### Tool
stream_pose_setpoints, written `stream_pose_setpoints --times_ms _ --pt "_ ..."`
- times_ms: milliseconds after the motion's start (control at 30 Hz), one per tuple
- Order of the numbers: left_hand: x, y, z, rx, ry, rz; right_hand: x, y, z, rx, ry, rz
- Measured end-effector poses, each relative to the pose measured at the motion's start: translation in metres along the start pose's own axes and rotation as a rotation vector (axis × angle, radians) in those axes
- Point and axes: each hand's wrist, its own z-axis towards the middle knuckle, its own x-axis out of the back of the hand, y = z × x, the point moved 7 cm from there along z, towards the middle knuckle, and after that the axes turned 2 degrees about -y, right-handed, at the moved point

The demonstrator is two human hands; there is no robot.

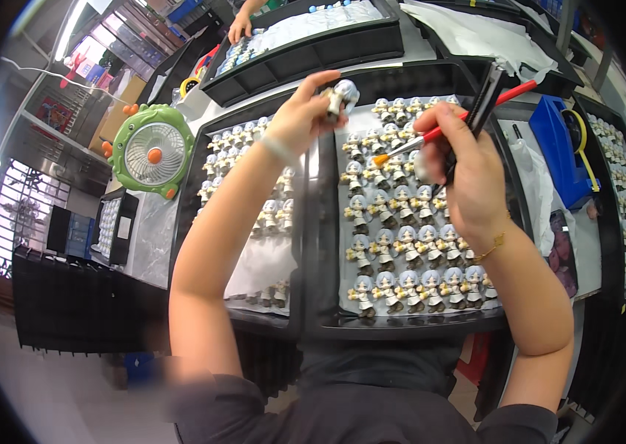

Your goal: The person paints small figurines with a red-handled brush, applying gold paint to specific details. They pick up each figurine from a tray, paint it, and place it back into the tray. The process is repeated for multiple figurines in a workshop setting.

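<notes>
My left hand [304, 112] is raised over the far edge of the trays, its fingers closed round a small figurine [343, 96] with pale hair. In my right hand [468, 159] is a paintbrush [431, 135] with a red handle, its orange bristles pointing left. A slim black tool [485, 96] also sticks up from that hand; its kind I cannot make out. Something pale and blurred sits at the right fingertips. Below the right hand, a black tray [387, 323] holds rows of similar figurines [408, 244]. The left tray [294, 244] holds more, partly under a white sheet [265, 265].
A green fan [154, 154] stands at the left. At the right are a blue tape dispenser [561, 148], a phone [562, 251] and another figurine tray [616, 177]. Beyond, another person's hand [239, 28] reaches into a far black tray [313, 55].
</notes>
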Motion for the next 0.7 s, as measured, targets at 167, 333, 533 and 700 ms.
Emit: stream_pose_setpoints --times_ms 167,333,533,700 --pt "-0.03 0.001 -0.109 -0.007 -0.273 -0.567 -0.003 0.002 -0.005 0.004 0.006 -0.058" --pt "-0.048 -0.007 -0.154 0.125 -0.136 -0.596 -0.012 0.011 -0.008 -0.013 -0.073 -0.143" --pt "-0.06 -0.009 -0.161 0.081 -0.327 -0.591 -0.004 0.017 -0.006 -0.046 -0.025 -0.188" --pt "-0.058 -0.01 -0.166 0.068 -0.274 -0.489 -0.004 0.022 -0.006 -0.071 -0.009 -0.187"
